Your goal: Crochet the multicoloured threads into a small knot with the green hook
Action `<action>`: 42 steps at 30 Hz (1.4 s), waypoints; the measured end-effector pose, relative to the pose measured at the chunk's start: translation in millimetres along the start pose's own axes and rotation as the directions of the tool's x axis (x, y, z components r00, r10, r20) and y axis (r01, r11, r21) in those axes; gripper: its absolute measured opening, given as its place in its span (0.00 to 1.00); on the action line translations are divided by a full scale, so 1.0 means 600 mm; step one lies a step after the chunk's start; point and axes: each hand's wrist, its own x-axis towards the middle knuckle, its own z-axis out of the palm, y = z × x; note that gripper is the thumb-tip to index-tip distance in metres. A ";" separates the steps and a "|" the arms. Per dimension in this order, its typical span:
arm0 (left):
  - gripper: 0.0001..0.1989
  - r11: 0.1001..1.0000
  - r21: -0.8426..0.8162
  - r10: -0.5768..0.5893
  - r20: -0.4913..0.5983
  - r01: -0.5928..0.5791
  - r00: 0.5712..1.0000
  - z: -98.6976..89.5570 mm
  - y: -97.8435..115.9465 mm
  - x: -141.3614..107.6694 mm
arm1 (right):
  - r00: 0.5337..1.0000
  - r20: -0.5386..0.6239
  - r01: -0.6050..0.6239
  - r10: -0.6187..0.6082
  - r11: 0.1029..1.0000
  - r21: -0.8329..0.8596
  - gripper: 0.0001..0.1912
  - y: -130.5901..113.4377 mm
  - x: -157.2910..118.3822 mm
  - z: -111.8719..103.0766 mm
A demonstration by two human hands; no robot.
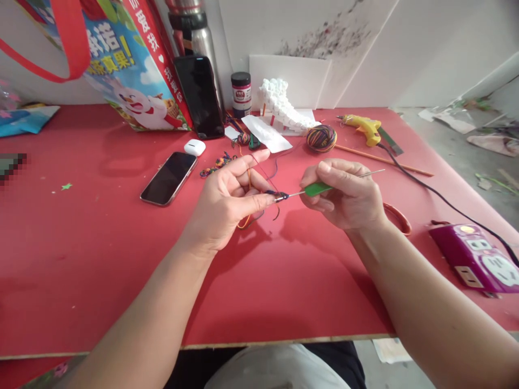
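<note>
My right hand [344,189] grips a crochet hook by its green handle [317,188]; the thin metal shaft points left. Between the thumb and fingers of my left hand [231,200] is a small dark piece of crochet [279,196], and the hook's tip runs into it. Strands of multicoloured yarn pass over my left fingers, and a loose end hangs below. Behind my hands lies a ball of multicoloured yarn [321,138]. A crocheted strip [217,165] in mixed colours rests just beyond my left hand, partly hidden by it.
A phone [169,178] and white earbud case [195,147] lie left. Another phone [200,97] leans on a steel flask [205,43] beside a gift bag [138,97]. A jar [241,94], white model [284,105] and yellow glue gun [365,129] stand behind; a purple power strip [474,259] sits right.
</note>
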 end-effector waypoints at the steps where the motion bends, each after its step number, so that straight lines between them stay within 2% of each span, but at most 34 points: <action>1: 0.33 1.000 0.015 0.008 -0.004 -0.008 1.000 -0.001 0.001 0.000 | 1.000 0.002 0.004 -0.004 1.000 -0.003 0.21 -0.001 0.000 0.000; 6: 0.29 0.997 0.053 0.060 -0.031 -0.059 0.998 -0.003 -0.002 -0.001 | 0.998 -0.045 0.047 -0.046 0.999 0.024 0.18 0.000 0.001 -0.002; 14: 0.27 0.990 0.057 0.134 -0.068 -0.130 0.989 -0.007 -0.013 0.002 | 0.995 -0.072 0.067 -0.072 0.995 -0.072 0.19 0.010 0.004 -0.013; 24: 0.27 0.984 0.094 0.162 -0.111 -0.152 0.981 -0.004 -0.013 -0.001 | 0.991 -0.099 0.078 -0.089 0.992 -0.102 0.22 0.012 0.003 -0.012; 31: 0.26 0.977 0.137 0.179 -0.122 -0.162 0.976 -0.002 -0.012 -0.001 | 0.990 -0.105 0.082 -0.089 0.994 -0.068 0.19 0.011 0.001 -0.007; 38: 0.31 0.983 0.115 0.159 -0.131 -0.144 0.979 -0.001 -0.012 -0.001 | 0.989 -0.115 0.077 -0.089 0.992 -0.100 0.20 0.014 0.001 -0.006; 42: 0.27 0.974 0.144 0.191 -0.123 -0.173 0.974 0.000 -0.012 -0.002 | 0.984 -0.142 0.097 -0.112 0.989 -0.108 0.20 0.013 0.000 -0.002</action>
